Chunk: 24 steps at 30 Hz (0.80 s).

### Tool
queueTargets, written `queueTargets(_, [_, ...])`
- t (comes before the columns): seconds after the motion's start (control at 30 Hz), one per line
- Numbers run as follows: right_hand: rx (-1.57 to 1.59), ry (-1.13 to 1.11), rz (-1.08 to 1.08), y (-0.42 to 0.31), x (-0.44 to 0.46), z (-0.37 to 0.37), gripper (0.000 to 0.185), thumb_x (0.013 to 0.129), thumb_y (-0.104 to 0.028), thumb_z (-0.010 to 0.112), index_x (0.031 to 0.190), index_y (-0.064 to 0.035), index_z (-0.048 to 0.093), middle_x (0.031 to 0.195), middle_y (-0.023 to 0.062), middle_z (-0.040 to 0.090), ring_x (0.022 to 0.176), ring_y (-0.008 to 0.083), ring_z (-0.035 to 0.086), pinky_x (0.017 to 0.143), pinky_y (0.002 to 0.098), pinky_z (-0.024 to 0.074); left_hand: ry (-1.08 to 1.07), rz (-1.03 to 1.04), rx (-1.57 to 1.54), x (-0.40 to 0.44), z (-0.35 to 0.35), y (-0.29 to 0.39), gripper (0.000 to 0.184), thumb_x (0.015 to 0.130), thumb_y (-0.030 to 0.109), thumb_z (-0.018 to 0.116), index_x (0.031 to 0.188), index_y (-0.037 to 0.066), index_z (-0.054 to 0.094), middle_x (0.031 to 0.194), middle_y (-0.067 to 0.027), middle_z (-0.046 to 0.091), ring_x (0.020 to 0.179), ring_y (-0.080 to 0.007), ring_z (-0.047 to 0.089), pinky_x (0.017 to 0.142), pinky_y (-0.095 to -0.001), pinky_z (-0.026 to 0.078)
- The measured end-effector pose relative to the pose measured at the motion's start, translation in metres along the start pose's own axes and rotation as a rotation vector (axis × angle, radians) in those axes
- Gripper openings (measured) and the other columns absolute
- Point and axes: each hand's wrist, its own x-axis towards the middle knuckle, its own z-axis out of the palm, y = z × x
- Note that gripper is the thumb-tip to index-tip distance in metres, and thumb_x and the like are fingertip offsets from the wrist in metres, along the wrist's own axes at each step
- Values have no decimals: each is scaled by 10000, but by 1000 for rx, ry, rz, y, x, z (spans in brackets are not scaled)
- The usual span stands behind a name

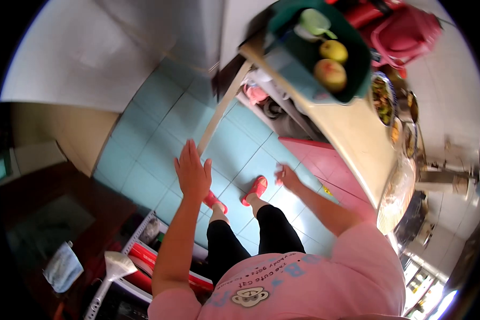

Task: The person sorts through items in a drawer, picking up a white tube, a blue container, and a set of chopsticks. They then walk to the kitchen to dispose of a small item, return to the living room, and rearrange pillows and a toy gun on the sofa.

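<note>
My left hand point(193, 173) is stretched out flat over the tiled floor, its fingers straight and together and the thumb apart, holding nothing. My right hand point(287, 177) hangs in the air above the floor near the pink cabinet door point(325, 168). It is slightly blurred, with loosely bent fingers somewhat apart and nothing visible in it. Neither hand touches any object. Below them are my feet in red slippers point(257, 188).
On the counter point(352, 138) at the right sit a dark green basin point(360, 80) with fruit, several dishes of food point(383, 98) and a pink bag point(408, 34). A blue mask point(63, 268) and a white fly swatter-like tool point(117, 265) are at lower left.
</note>
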Motion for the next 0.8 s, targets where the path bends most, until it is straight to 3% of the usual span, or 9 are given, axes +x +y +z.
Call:
queueTargets(0.07, [-84,-52,104,-14,-87,-12,444,887,-131,609,1289,-29,451,867,76,608,671,142,615,592,281,498,-69,-72,-107,-15,15,20,707,878,173,590,1454,0,219,1443,-192,361,1312,-344,383,1064,-533,303])
queueTargets(0.2, [69,51,141,-25,-175,-39,415,897,-176,608,1256,-14,478,893,86,614,712,138,647,634,266,522,-180,-265,-487,-43,59,79,638,871,-29,468,1448,-36,194,1421,-270,352,1293,-404,385,1080,-431,317])
queueTargets(0.33, [232,145,2,-48,-188,-60,382,903,-183,609,1231,-13,511,963,119,649,776,167,656,701,281,538,-280,-375,-823,-60,129,150,649,867,-46,435,1433,-40,117,1335,-321,408,1240,-426,435,1037,-436,362])
queueTargets(0.5, [412,117,-133,-71,-172,-95,391,924,-135,563,1275,6,467,1036,123,644,889,184,653,792,301,523,-429,-491,-811,-31,148,261,637,875,33,535,1386,-24,159,1220,-334,486,1098,-426,548,970,-437,431])
queueTargets(0.6, [317,143,-126,-76,-186,-126,381,944,-119,543,1290,12,454,1091,154,629,955,191,628,839,298,514,-526,-563,-798,-9,179,294,685,900,145,567,1405,-19,133,1248,-303,474,1144,-390,527,980,-453,418])
queueTargets(0.67, [386,146,-152,-54,-195,-143,388,942,-130,556,1289,11,455,1095,154,624,949,196,630,835,305,517,-484,-809,-1037,-2,179,321,750,934,339,525,1461,54,73,1341,-221,440,1232,-341,474,983,-483,401])
queueTargets(0.7, [357,170,-139,-41,-200,-151,391,940,-132,562,1289,9,455,1091,152,623,941,198,631,831,311,519,-594,-923,-1170,-1,138,349,802,937,522,430,1503,171,-17,1468,-125,341,1324,-306,383,1042,-507,309])
queueTargets(0.73, [329,192,-126,-30,-205,-158,394,938,-134,568,1288,7,455,1087,150,621,934,199,632,827,316,521,-560,-922,-1336,4,155,350,818,927,608,376,1505,248,-77,1522,-83,267,1356,-290,346,1082,-498,218])
queueTargets(0.8, [341,203,-69,-15,-218,-169,409,930,-144,587,1290,-5,452,1064,132,624,908,191,633,813,316,524,-564,-876,-1569,7,171,351,873,915,645,379,1496,242,-133,1538,-88,223,1367,-293,327,1104,-470,169])
